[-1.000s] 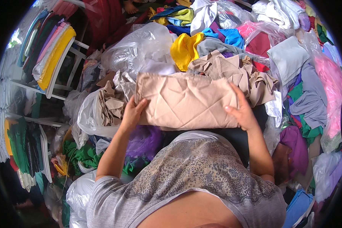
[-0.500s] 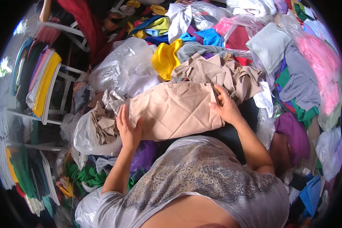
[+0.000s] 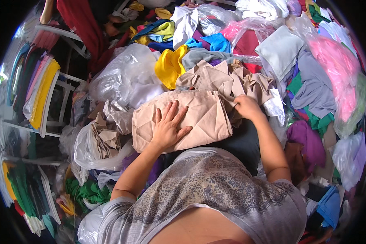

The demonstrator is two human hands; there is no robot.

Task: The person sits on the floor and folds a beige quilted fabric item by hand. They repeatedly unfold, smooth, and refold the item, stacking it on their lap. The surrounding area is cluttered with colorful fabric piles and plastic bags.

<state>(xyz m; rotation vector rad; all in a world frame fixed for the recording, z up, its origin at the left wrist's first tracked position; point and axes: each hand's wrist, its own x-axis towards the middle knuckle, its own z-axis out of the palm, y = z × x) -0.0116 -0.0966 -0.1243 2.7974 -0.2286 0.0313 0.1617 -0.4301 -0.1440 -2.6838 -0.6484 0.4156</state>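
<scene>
a folded beige cloth (image 3: 207, 118) lies across the person's dark-clad lap (image 3: 240, 140), short of its right edge, with the left hand (image 3: 165, 131) spread flat on top. the right hand (image 3: 246, 108) pinches beige fabric (image 3: 230, 100) by the folded cloth's far right corner, though which piece is unclear. crumpled beige cloths (image 3: 207, 77) crowd the lap's far edge, a clear plastic bag (image 3: 99, 163) its left edge, and a purple cloth (image 3: 307, 142) lies off to the right.

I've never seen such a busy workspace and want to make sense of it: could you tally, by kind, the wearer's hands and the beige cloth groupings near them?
Hands: 2 (left hand, right hand)
Folded beige bundle: 1
Crumpled beige heap: 1
Clear bag holding beige cloth: 1
Total: 5
</scene>
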